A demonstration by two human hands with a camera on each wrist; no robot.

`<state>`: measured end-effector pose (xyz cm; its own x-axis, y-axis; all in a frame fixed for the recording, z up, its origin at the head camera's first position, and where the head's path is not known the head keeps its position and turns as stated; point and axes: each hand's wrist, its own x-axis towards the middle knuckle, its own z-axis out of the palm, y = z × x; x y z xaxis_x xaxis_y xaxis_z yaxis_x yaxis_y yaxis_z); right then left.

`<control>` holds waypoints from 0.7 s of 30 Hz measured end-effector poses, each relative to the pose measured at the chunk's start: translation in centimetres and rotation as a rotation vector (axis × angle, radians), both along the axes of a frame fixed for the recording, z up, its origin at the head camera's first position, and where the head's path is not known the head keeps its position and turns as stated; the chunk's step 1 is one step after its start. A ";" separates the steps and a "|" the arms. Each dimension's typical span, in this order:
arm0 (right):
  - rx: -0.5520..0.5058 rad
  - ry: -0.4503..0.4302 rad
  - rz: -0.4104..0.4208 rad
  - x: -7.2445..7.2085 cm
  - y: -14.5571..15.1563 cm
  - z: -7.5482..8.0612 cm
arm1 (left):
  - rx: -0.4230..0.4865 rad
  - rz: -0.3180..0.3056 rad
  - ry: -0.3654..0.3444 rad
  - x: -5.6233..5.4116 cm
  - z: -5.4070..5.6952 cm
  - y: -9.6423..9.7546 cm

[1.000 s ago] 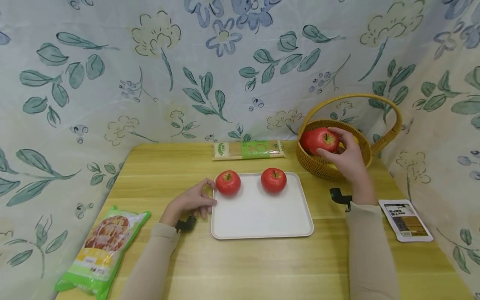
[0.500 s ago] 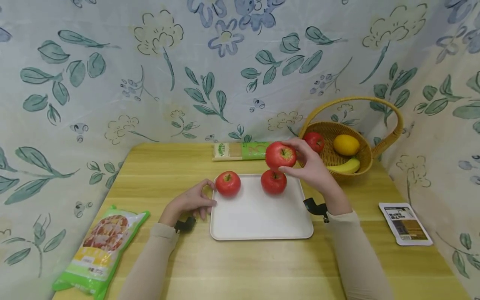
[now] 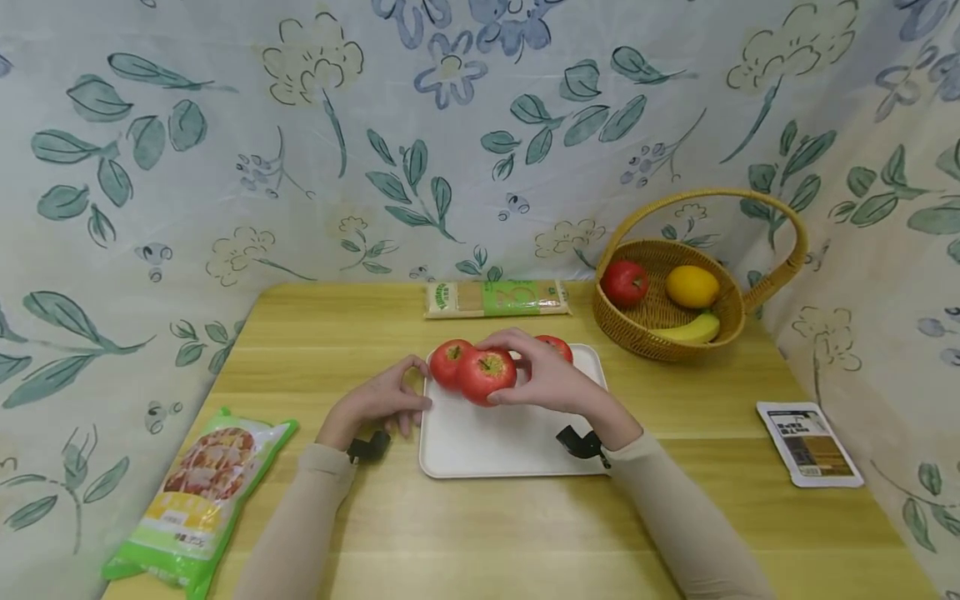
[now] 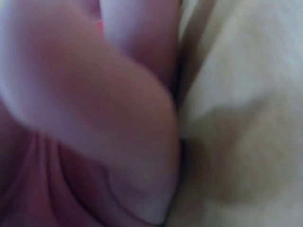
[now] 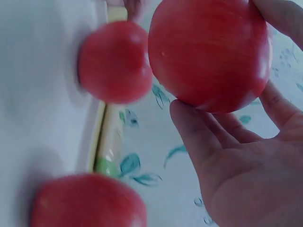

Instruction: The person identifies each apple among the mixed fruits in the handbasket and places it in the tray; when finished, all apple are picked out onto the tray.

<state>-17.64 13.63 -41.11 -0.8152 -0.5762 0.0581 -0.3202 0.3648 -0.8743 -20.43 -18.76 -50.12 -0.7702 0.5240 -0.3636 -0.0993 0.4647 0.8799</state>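
My right hand (image 3: pixel 555 382) pinches a red apple (image 3: pixel 487 379) between thumb and fingers above the white tray (image 3: pixel 480 454). In the right wrist view the held apple (image 5: pixel 208 52) is raised off the tray surface. A second apple (image 3: pixel 446 363) sits at the tray's back left corner, partly covered by the held one. Another apple (image 3: pixel 558 344) lies at the back right, mostly hidden behind my right hand. My left hand (image 3: pixel 381 398) holds the tray's left rim, thumb and forefinger tips at its edge. The left wrist view shows its bent fingers (image 4: pixel 104 104) close up.
A wicker basket (image 3: pixel 637 335) at the back right holds an apple (image 3: pixel 624 283), a lemon (image 3: pixel 692 287) and a banana (image 3: pixel 690 329). Behind the tray lies a noodle packet (image 3: pixel 497 299). A green bag (image 3: pixel 202 500) lies at left, a white pouch (image 3: pixel 810 444) at right.
My right hand has lifted an apple out of the basket and carried it left, over the tray to beside the left apple. My left hand has stayed at the tray's rim.
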 end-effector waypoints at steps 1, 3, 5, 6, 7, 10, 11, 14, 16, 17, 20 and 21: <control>0.007 -0.016 0.015 0.2 -0.4 -0.3 | -0.001 -0.002 0.003 0.0 0.1 0.0; 0.033 -0.030 0.039 0.4 -1.2 -0.9 | 0.000 -0.003 0.006 0.1 0.2 0.1; 0.058 -0.053 0.067 0.7 -1.9 -1.5 | -0.001 -0.004 0.011 0.1 0.3 0.1; 0.070 -0.062 0.080 0.8 -2.2 -1.7 | 0.002 -0.004 0.010 0.2 0.4 0.1; 0.088 -0.071 0.091 0.9 -2.5 -2.0 | 0.007 -0.005 0.008 0.2 0.4 0.1; 0.123 -0.088 0.130 1.3 -3.1 -2.4 | 0.014 -0.003 0.000 0.2 0.4 0.2; 0.135 -0.090 0.137 1.4 -3.2 -2.5 | 0.017 -0.003 -0.001 0.2 0.4 0.2; 0.155 -0.095 0.160 1.5 -3.5 -2.8 | 0.020 0.000 -0.007 0.3 0.5 0.2; 0.164 -0.092 0.173 1.5 -3.5 -3.1 | 0.022 0.002 -0.010 0.3 0.6 0.2; 0.165 -0.094 0.179 1.5 -3.6 -3.2 | 0.024 0.003 -0.013 0.3 0.6 0.2; 0.169 -0.085 0.200 1.5 -3.7 -3.6 | 0.023 0.005 -0.020 0.3 0.5 0.2; 0.169 -0.080 0.207 1.5 -3.7 -3.7 | 0.023 0.005 -0.022 0.3 0.4 0.2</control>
<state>-16.17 9.89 -44.82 -0.6774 -0.7268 -0.1132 -0.3350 0.4419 -0.8322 -20.12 -18.60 -49.68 -0.7651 0.5284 -0.3680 -0.1210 0.4433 0.8882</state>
